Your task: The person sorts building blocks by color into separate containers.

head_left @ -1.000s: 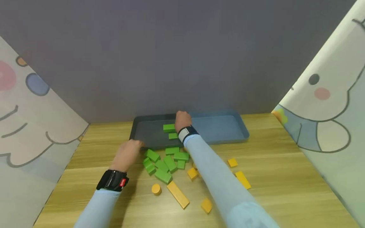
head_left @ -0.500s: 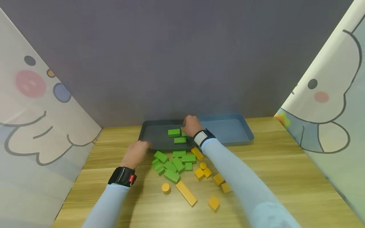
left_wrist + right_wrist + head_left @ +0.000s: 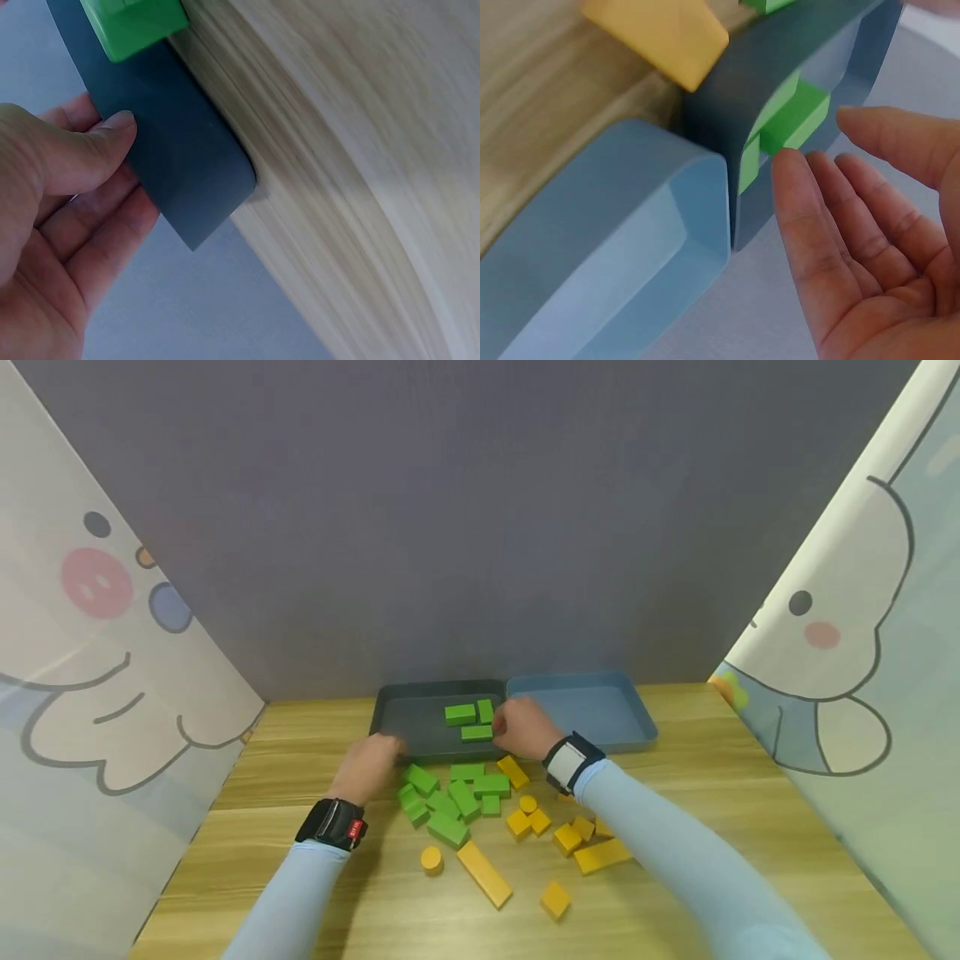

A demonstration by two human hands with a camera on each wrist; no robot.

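The left hand [image 3: 367, 768] pinches the dark tray [image 3: 412, 720] (centre of frame), whose three green blocks [image 3: 460, 715], probably light and stiff, suit grasping by opposite sides; the right hand [image 3: 527, 729] is empty, thumb and fingers apart.

At rear: grey wall [image 3: 480, 527], plain, upright, meeting far edge of table [image 3: 750, 810]. Table surface: yellowish wood with darker streaks of grain. At left: white panel [image 3: 45, 752] with cartoon print in grey outline, including pink snout [image 3: 97, 582], dark eye and blue oval [image 3: 171, 607]. At right: matching panel [image 3: 873, 560], cartoon with dark eye, pink cheek [image 3: 822, 634], and yellow-green flower [image 3: 729, 690] near inner edge.
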